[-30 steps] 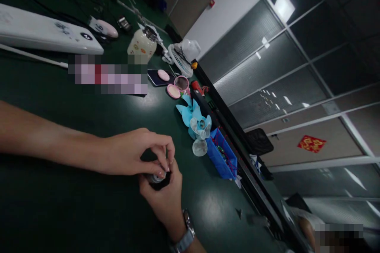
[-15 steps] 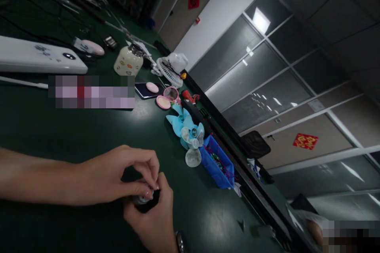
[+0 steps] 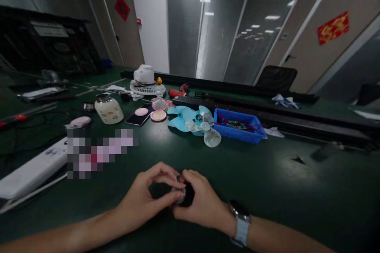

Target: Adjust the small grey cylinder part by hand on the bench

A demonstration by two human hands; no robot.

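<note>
My left hand (image 3: 158,193) and my right hand (image 3: 200,197) meet low in the middle of the head view, above the dark green tabletop. Between them is a small black and silver object (image 3: 189,197), mostly covered by fingers, so its kind is unclear. The left thumb and fingertips pinch its silver part. My right hand curls around its dark side, and a watch with a pale strap (image 3: 241,231) is on that wrist. Beyond the hands lie light-blue fan blades (image 3: 181,120) and a smaller translucent set of blades (image 3: 212,137).
A blue bin (image 3: 240,136) of wires and circuit boards stands behind right. Farther left are a phone (image 3: 133,120), a pink compact (image 3: 158,116), a cream jar (image 3: 108,110), a white fan (image 3: 145,87) and a white power strip (image 3: 35,168). A black rail runs along the back.
The head view has levelled from a strong tilt and swung, so both hands now show nearer the middle. Both hands keep hold of the small object, in much the same grip.
</note>
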